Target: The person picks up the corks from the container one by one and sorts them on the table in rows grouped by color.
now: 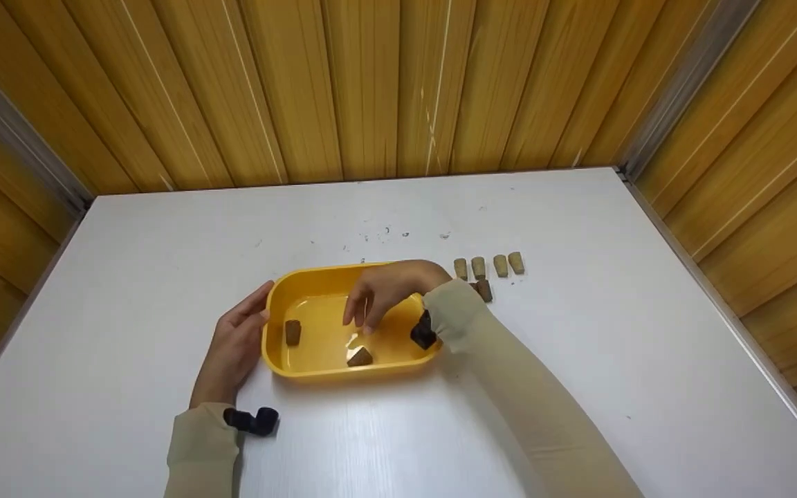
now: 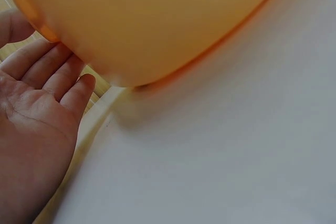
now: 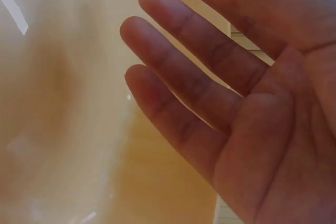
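Observation:
In the head view a yellow plastic tray (image 1: 315, 373) lies on the white table. My left hand (image 1: 236, 339) touches the outside of its left wall; the left wrist view shows that hand (image 2: 42, 103) with fairly straight fingers against the tray's side. Over the tray's inside my right hand (image 1: 388, 294) points its fingers down. Nothing lies in its palm in the right wrist view, where the fingers (image 3: 184, 72) are relaxed and spread. Two short brown tapered plugs sit in the tray: one plug (image 1: 292, 333) near the left end, another plug (image 1: 360, 357) by the near wall.
Several tan tapered plugs (image 1: 501, 265) stand in a row right of the tray. Brown plugs (image 1: 484, 290) sit just below them, partly behind the right wrist. Wood-look panels (image 1: 364, 90) close off the back and sides of the white table (image 1: 163, 277).

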{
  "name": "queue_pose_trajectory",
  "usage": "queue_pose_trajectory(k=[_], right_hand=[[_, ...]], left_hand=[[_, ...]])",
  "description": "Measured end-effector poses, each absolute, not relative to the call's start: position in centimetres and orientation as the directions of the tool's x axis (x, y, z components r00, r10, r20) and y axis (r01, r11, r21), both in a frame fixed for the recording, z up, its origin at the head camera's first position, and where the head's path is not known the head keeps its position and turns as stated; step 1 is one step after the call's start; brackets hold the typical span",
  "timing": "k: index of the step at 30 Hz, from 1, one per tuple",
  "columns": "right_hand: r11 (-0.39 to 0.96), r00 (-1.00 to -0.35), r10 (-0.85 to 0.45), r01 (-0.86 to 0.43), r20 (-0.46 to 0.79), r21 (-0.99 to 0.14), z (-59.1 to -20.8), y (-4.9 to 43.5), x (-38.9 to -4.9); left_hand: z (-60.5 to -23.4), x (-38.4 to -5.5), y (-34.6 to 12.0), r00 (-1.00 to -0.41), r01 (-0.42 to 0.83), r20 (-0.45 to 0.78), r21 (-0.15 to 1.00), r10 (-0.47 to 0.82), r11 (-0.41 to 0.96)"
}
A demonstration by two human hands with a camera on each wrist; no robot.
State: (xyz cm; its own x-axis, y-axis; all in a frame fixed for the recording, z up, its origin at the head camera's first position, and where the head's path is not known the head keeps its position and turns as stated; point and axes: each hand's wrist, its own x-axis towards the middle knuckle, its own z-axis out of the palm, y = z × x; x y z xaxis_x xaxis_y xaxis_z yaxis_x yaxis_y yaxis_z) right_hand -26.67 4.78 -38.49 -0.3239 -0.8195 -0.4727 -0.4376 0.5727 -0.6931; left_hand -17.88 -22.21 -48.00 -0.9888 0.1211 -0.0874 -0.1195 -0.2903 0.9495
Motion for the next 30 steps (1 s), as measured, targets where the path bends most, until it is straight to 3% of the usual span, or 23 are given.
queue_pose_trajectory(k=[11,23,30], right_hand=[[0.628,-0.239,-0.773,-0.420,-0.588,-0.655,-40.1,3.5,-26.4],[0.631,-0.187,-0.766,-0.405,-0.615,-0.662,-41.2,3.0,-26.0],[0.646,-0.206,-0.756,-0.387,-0.622,-0.658,-41.4,3.1,-25.9]], left_hand=[[-48.2,-17.9,-22.2,-0.990,-0.100,-0.065,0.951,0.129,-0.293],[-48.1,-17.9,-22.2,-0.990,-0.098,-0.061,0.949,0.131,-0.301],[-48.0,-17.8,-22.1,-0.992,-0.088,-0.057,0.950,0.113,-0.301]])
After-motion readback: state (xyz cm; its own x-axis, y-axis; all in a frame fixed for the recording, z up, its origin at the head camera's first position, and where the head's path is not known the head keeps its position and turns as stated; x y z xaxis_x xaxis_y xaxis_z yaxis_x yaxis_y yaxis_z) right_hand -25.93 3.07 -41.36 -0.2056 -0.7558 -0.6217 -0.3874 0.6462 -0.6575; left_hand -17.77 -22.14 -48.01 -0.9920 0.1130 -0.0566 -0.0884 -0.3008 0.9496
